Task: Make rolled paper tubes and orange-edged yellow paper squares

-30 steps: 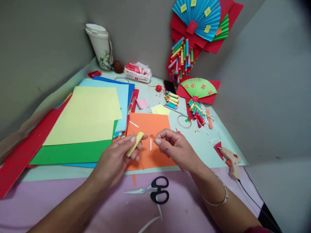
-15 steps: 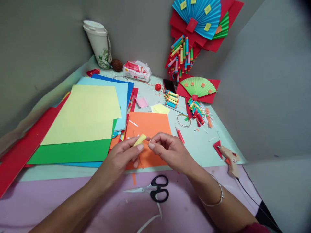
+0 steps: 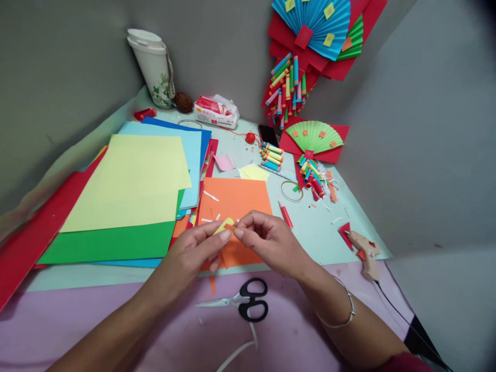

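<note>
Yellow paper roll (image 3: 223, 226) pinched above an orange sheet (image 3: 236, 199)
Left hand (image 3: 189, 254) grips it; right hand (image 3: 272, 241) pinches an orange strip (image 3: 230, 227) against its tip. Scissors (image 3: 243, 303) lie at 6 o'clock, a glue gun (image 3: 366, 253) at 3 o'clock.

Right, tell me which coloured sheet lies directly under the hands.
The orange sheet; the yellow, green and blue stack lies off to its left.

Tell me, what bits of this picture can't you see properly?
All in the head view:
- the yellow paper roll: mostly covered by the left hand, so only one end shows.
- the orange strip: tiny and pinched by the right hand, so its length is hidden.
- the blue fan: its top is cut off by the picture's edge.
- the packet: its writing is too small to read.
</note>
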`<action>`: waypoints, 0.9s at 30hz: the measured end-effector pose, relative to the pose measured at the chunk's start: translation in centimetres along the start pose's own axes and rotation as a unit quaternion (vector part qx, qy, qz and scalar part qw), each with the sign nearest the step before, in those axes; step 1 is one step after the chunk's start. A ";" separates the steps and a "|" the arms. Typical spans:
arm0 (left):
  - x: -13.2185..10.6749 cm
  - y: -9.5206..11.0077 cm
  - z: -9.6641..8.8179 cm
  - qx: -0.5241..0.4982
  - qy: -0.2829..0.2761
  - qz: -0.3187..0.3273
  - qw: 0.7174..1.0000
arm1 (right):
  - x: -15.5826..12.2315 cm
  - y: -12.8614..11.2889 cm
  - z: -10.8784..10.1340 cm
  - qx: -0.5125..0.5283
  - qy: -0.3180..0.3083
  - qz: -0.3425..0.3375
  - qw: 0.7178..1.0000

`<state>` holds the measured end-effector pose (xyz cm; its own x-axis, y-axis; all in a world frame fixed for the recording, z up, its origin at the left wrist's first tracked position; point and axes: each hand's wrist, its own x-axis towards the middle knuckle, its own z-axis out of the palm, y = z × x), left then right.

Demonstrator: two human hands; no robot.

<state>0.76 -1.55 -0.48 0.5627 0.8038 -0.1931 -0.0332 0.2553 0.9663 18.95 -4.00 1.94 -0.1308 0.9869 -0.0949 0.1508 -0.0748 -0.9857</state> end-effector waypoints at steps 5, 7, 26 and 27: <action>0.1 0.0 0.1 -0.001 0.006 0.005 1.000 | 0.0 0.0 0.0 -0.006 0.002 -0.002 1.000; 0.1 0.1 0.2 -0.007 0.011 0.007 1.000 | 0.0 0.0 0.0 -0.007 0.002 -0.002 1.000; 0.1 0.4 0.4 -0.023 0.020 0.013 0.999 | -0.3 -0.3 0.2 -0.042 0.008 -0.010 0.999; 0.1 0.4 0.5 -0.025 0.021 0.014 0.999 | -0.3 -0.3 0.3 -0.048 0.010 -0.012 0.999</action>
<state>1.17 -1.65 -0.03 0.5266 0.8323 -0.1733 -0.0900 0.2573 0.9621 18.69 -4.31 2.21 -0.1163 0.9909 -0.0680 0.2405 -0.0383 -0.9699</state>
